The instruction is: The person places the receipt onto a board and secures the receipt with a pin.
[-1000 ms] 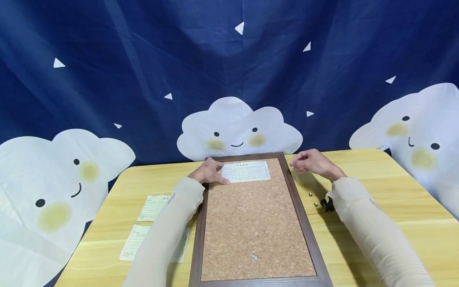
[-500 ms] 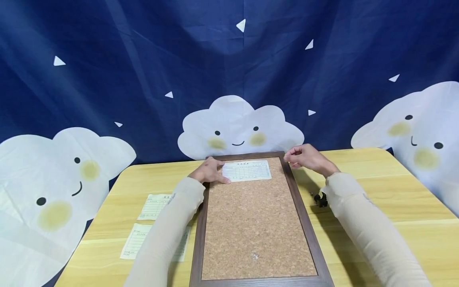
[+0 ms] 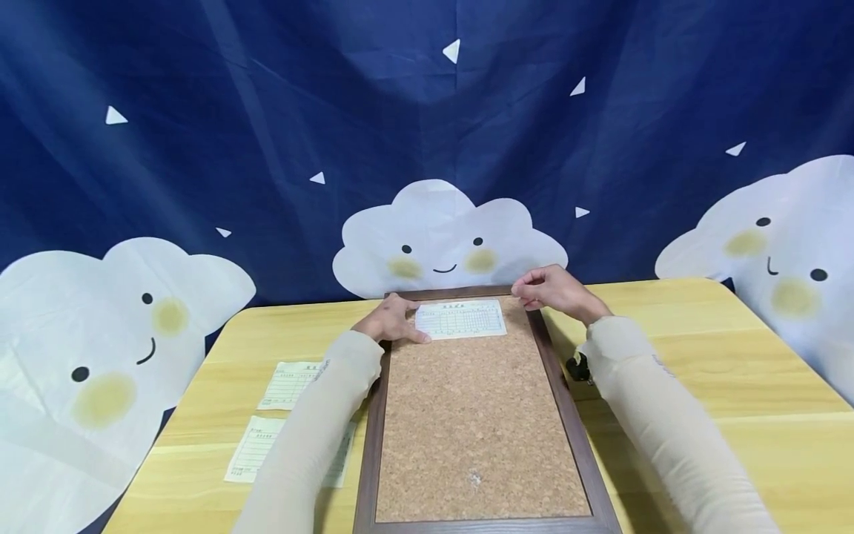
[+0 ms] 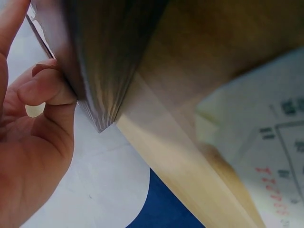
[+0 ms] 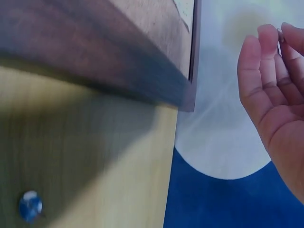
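A brown-framed cork board point(image 3: 477, 423) stretches across the table. On its upper end lies a printed paper slip point(image 3: 460, 319). My left hand point(image 3: 392, 319) rests over the board's upper left corner, thumb and forefinger spread at the slip's left edge; in the left wrist view other fingers point(image 4: 45, 88) bend against the frame's side. Above the slip's upper right corner, my right hand point(image 3: 555, 291) pinches a tiny metallic thumbtack point(image 5: 280, 35) between thumb and fingertips. Another thumbtack point(image 5: 30, 206) lies on the tabletop in the right wrist view.
Two more printed slips lie left of the board, an upper one point(image 3: 285, 386) and a lower one point(image 3: 253, 449) partly covered by the left sleeve. A small black object point(image 3: 579, 368) sits beside the right forearm. The patterned curtain point(image 3: 427, 111) hangs behind the table point(image 3: 720, 371).
My right hand has moved left, from beside the board to over its upper right corner near the slip. The left hand stays in place.
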`<state>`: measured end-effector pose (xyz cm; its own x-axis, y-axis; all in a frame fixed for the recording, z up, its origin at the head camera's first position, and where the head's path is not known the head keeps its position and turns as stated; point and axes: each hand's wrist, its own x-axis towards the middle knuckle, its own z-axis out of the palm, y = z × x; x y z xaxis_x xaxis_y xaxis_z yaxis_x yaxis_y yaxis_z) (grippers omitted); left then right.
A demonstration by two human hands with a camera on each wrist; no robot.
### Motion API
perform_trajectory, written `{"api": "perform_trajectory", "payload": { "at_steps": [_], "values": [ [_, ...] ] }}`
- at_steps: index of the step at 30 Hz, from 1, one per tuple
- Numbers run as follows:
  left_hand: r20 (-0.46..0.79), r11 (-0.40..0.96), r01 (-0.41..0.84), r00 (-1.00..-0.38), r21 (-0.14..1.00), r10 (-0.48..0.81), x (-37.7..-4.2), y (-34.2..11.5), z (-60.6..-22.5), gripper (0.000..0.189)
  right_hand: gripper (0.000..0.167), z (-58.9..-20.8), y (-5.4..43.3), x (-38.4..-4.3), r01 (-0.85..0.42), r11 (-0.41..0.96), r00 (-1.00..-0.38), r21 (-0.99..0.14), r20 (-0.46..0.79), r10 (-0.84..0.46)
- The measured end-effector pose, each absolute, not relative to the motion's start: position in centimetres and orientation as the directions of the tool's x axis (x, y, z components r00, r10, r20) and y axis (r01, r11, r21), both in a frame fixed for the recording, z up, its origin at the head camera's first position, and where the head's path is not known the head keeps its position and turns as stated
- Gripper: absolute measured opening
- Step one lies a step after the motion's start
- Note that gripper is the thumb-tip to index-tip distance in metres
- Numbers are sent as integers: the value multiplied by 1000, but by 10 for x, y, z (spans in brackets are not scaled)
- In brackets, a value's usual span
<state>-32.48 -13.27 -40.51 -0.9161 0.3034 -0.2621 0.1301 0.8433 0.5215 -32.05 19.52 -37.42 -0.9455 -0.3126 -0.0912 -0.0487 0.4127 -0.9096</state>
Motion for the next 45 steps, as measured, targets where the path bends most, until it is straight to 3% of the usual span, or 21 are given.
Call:
{"api": "perform_trajectory", "payload": {
  "at_steps": [9,29,45],
  "values": [
    [-275,844,122,-913,522,301,-323,-132,-409,86,22,-375,179,-321,-54,448,-942,-893,-103,-320],
    [-293,851,111,-909,514,296,-325,-130,-407,87,30,-374,160,-326,-44,428,-953,-903,-91,-290],
    [-289,854,123,-908,505,302,-327,-131,-406,87,20,-380,148,-332,-50,421,-955,-906,-80,-285]
  ]
}}
